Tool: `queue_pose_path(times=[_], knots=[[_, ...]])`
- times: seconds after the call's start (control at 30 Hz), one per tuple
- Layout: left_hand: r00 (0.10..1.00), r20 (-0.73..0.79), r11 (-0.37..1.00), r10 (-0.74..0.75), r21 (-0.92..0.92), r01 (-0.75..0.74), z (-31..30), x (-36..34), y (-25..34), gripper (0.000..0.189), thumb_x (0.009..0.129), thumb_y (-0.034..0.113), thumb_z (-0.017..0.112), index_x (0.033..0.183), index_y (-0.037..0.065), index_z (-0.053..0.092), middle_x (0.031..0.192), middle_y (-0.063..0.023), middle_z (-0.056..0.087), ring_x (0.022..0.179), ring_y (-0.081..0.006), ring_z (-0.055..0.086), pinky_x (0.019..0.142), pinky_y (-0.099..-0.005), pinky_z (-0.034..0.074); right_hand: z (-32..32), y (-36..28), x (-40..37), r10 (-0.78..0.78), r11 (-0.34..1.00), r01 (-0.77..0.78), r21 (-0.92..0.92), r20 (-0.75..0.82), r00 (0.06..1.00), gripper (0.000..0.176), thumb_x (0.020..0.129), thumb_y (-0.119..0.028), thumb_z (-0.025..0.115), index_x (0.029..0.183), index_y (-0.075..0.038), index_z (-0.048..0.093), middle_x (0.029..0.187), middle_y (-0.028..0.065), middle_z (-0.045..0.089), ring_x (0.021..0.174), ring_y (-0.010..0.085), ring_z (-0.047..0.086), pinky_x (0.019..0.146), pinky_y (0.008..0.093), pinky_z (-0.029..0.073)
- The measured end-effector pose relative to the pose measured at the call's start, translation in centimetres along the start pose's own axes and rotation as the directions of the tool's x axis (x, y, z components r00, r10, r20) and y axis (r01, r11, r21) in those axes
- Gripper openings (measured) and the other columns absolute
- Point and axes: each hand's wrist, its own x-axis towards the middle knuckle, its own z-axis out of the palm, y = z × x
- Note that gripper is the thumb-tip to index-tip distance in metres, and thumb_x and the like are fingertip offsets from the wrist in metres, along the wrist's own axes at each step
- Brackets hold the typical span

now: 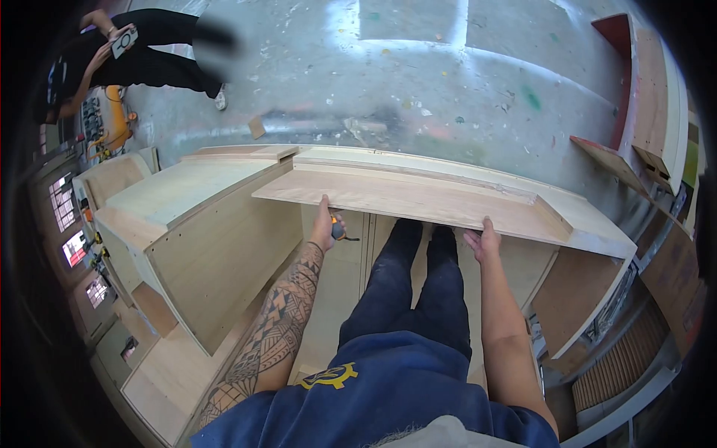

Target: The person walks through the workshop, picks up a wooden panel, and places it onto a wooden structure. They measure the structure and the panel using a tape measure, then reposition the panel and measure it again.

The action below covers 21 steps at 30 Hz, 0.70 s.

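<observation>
A long thin plywood board [388, 203] lies across the top of a pale wooden cabinet frame [590, 228], its near edge towards me. My left hand [323, 225] grips that near edge towards its left part, thumb on top, with a grey and orange tape measure [338, 228] also held against the palm beneath the board. Near the right end, my right hand [485, 237] has its thumb on the board's edge and its other fingers curled underneath.
A large plywood cabinet [224, 254] stands to my left. Another person [142, 52] in dark clothes stands at the upper left holding a phone. Red-edged wooden units [651, 97] are at the right. A small wood scrap [257, 126] lies on the grey floor [299, 67].
</observation>
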Motion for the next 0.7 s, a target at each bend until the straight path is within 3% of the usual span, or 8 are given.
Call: queue_pose_path(times=[0.03,0.13,0.23,0.4,0.47,0.53,0.63,0.7], knots=[[0.999,0.037,1.000,0.002,0.008,-0.003,-0.2,-0.7,-0.6,0.066,0.095,0.070,0.049,0.111,0.006,0.057,0.070,-0.0012,0.050,0.058,-0.0169,0.053,0.055,-0.0347,0.049,0.0,0.0,-0.3,-0.009,0.999,0.010,-0.035,0.036,0.999,0.075,0.099,-0.051,0.059,0.142,0.007,0.037,0.130,0.0288,0.057,0.108,0.0459,0.066,0.089,0.0549,0.056],[0.991,0.125,0.997,0.037,0.065,-0.045,-1.2,-2.9,-3.4,0.074,0.097,0.071,0.044,0.124,0.004,0.059,0.068,-0.0004,0.050,0.059,-0.0152,0.054,0.057,-0.0339,0.049,0.1,0.0,-1.2,0.064,0.996,-0.061,-0.059,0.053,0.997,0.088,0.095,-0.062,0.058,0.147,0.004,0.033,0.130,0.0309,0.057,0.109,0.0433,0.066,0.089,0.0538,0.056],[0.991,0.132,0.982,-0.013,0.187,-0.013,-3.2,-4.1,-6.4,0.070,0.096,0.070,0.048,0.115,0.003,0.062,0.071,-0.0005,0.051,0.058,-0.0143,0.054,0.054,-0.0324,0.050,-0.1,1.1,-1.8,0.096,0.988,-0.080,-0.132,0.118,0.988,0.099,0.091,-0.070,0.058,0.153,0.000,0.026,0.132,0.0324,0.055,0.109,0.0427,0.064,0.088,0.0535,0.057],[0.993,0.108,0.978,-0.050,0.206,0.026,-4.8,-4.5,-7.2,0.073,0.095,0.071,0.049,0.116,0.003,0.062,0.071,-0.0003,0.051,0.059,-0.0134,0.055,0.053,-0.0310,0.049,-0.3,1.2,-3.0,0.110,0.981,-0.088,-0.175,0.124,0.986,0.095,0.092,-0.071,0.054,0.157,-0.008,0.024,0.135,0.0337,0.051,0.113,0.0436,0.062,0.086,0.0518,0.058],[0.996,0.086,0.983,-0.033,0.183,0.017,-4.6,-3.4,-5.7,0.074,0.094,0.072,0.050,0.117,0.003,0.062,0.071,-0.0001,0.050,0.059,-0.0131,0.055,0.053,-0.0307,0.048,0.0,0.9,-2.5,0.089,0.993,-0.079,-0.088,0.121,0.989,0.095,0.092,-0.065,0.061,0.149,0.003,0.027,0.132,0.0316,0.054,0.109,0.0440,0.064,0.084,0.0530,0.058],[0.992,0.071,0.963,0.106,0.242,-0.120,-3.3,-1.6,-3.0,0.079,0.092,0.075,0.050,0.120,0.002,0.061,0.071,-0.0003,0.050,0.059,-0.0129,0.055,0.053,-0.0312,0.048,0.0,0.6,-0.8,0.069,0.997,-0.066,-0.034,0.104,0.992,0.088,0.094,-0.057,0.062,0.146,0.005,0.029,0.132,0.0304,0.053,0.109,0.0451,0.064,0.084,0.0530,0.059],[0.995,0.043,0.978,0.087,0.188,-0.093,-0.2,0.0,0.9,0.065,0.094,0.065,0.055,0.111,0.002,0.060,0.072,-0.0019,0.050,0.060,-0.0156,0.056,0.053,-0.0334,0.049,-0.5,1.2,1.3,0.024,0.999,-0.025,0.022,0.074,0.997,0.074,0.098,-0.041,0.063,0.142,0.009,0.032,0.132,0.0288,0.051,0.108,0.0465,0.064,0.083,0.0528,0.060],[0.993,-0.085,0.976,0.077,0.211,-0.058,0.6,2.3,1.4,0.043,0.096,0.047,0.060,0.099,0.005,0.056,0.072,-0.0038,0.050,0.058,-0.0191,0.055,0.052,-0.0363,0.049,-0.2,1.1,1.0,-0.027,0.998,0.025,0.051,0.047,0.999,0.059,0.100,-0.024,0.058,0.139,0.011,0.032,0.131,0.0294,0.050,0.103,0.0459,0.066,0.081,0.0518,0.062]])
